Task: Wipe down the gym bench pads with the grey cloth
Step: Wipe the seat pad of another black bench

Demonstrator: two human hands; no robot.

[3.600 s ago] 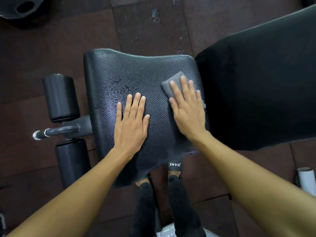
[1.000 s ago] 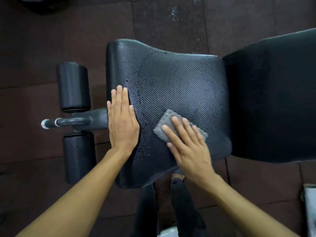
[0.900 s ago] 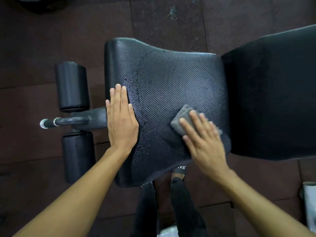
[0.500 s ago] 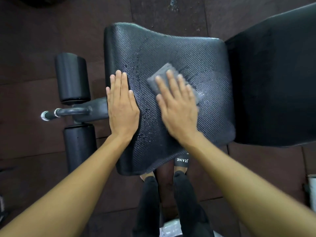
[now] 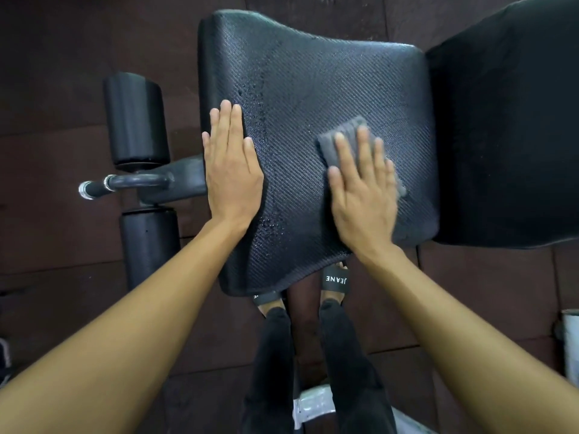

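The black textured seat pad (image 5: 307, 76) fills the middle of the view, with wet droplets near its left side. The larger black back pad (image 5: 507, 126) adjoins it on the right. My right hand (image 5: 363, 189) lies flat on the grey cloth (image 5: 338, 139), pressing it onto the right half of the seat pad; only the cloth's far edge shows past my fingers. My left hand (image 5: 232, 167) rests flat, fingers together, on the seat pad's left edge, holding nothing.
Two black foam rollers (image 5: 134, 117) (image 5: 148, 245) and a metal bar (image 5: 125, 183) stick out left of the seat. Dark rubber floor tiles surround the bench. My feet in black sandals (image 5: 335, 278) stand just below the seat. A white container (image 5: 570, 346) sits at the right edge.
My right hand has slid the cloth from the seat pad's middle toward its right side and slightly nearer me. My left hand has stayed on the left edge.
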